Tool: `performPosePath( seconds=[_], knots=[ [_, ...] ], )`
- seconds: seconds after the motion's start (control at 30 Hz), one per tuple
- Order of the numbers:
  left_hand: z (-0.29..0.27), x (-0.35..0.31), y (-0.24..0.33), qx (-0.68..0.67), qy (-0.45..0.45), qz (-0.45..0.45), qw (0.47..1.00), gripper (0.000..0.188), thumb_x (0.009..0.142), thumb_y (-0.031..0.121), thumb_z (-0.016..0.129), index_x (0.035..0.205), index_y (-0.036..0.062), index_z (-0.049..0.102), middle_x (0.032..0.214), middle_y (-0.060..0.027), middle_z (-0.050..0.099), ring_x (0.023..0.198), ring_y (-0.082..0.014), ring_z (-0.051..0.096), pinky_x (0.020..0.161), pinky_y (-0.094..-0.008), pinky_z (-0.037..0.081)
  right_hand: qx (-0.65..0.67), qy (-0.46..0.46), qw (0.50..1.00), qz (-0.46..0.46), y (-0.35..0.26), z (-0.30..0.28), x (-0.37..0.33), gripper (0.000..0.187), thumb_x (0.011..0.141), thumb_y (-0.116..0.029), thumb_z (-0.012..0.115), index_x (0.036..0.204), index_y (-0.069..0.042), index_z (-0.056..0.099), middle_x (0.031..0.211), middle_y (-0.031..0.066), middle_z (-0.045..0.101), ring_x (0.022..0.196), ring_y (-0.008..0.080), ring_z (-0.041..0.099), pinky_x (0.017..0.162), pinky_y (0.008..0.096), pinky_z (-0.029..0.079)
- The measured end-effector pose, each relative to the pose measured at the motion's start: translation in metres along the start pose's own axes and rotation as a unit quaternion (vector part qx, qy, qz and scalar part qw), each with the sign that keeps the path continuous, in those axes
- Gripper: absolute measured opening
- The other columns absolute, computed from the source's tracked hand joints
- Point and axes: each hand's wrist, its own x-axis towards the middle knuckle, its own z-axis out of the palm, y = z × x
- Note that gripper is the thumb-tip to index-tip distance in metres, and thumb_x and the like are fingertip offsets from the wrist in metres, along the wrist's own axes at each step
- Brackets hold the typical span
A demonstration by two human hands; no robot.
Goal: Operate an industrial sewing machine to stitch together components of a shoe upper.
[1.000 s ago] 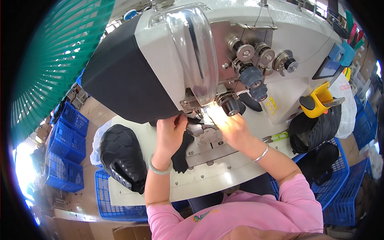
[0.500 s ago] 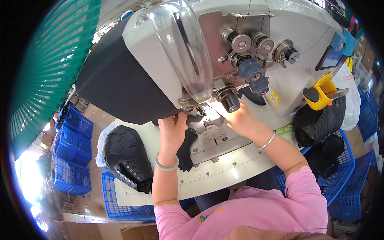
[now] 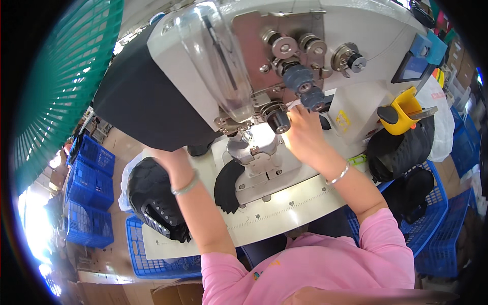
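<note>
My left hand is smeared by motion, beside a black shoe upper on the left of the table. The black machine cover hides its fingers. My right hand is just right of the needle area of a white sewing machine, its fingers curled together behind a dark tension knob. Whatever it pinches, if anything, is hidden. A stack of black fabric pieces lies left of the lit needle plate. Part of another black piece shows behind my right hand.
A green fan guard rises at the left. Blue crates stand on the floor there. At right are a yellow holder with a tool in it, black shoe uppers and a blue basket. A ruled scale edges the white table.
My left hand has moved left from the needle area toward the shoe upper, uncovering the black fabric pieces. My right hand has drawn back from the needle and curled. The view has shifted slightly.
</note>
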Motion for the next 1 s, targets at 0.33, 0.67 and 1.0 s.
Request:
performPosePath(
  seconds=[0.33, 0.67, 1.0],
  knots=[
    [-0.022, -0.036, 0.186, 0.29, -0.294, 0.064, 0.908, 0.01, 0.079, 0.012, 0.074, 0.083, 0.0033, 0.072, 0.072, -0.0126, 0.065, 0.062, -0.0305, 0.062, 0.059, -0.036, 0.048, 0.447, 0.074, 0.888, -0.072, -0.067, -0.041, 0.008, 0.04, 0.084, -0.009, 0.067, 0.124, -0.006, 0.058, 0.102, 0.0095, 0.066, 0.088, 0.0307, 0.063, 0.086, 0.0408, 0.048],
    [-0.028, -0.086, 0.158, -0.044, -0.4, -0.363, 0.84, 0.032, 0.092, 0.018, 0.066, 0.071, -0.0035, 0.057, 0.059, 0.002, 0.051, 0.059, -0.0048, 0.039, 0.05, -0.0252, 0.034, 0.727, -0.281, 0.617, 0.112, -0.038, -0.022, -0.029, 0.023, 0.096, -0.023, 0.06, 0.091, -0.001, 0.061, 0.072, -0.0053, 0.057, 0.068, 0.0028, 0.047, 0.06, 0.0219, 0.04],
    [-0.024, -0.111, 0.134, -0.256, -0.358, -0.481, 0.758, 0.027, 0.096, 0.019, 0.062, 0.089, -0.0063, 0.07, 0.073, 0.0031, 0.063, 0.064, -0.0018, 0.05, 0.055, -0.0199, 0.041, 0.786, -0.228, 0.549, 0.171, -0.043, -0.008, -0.048, 0.034, 0.102, -0.029, 0.054, 0.08, -0.004, 0.061, 0.072, -0.0082, 0.054, 0.067, -0.0001, 0.044, 0.057, 0.0192, 0.037]
  ],
)
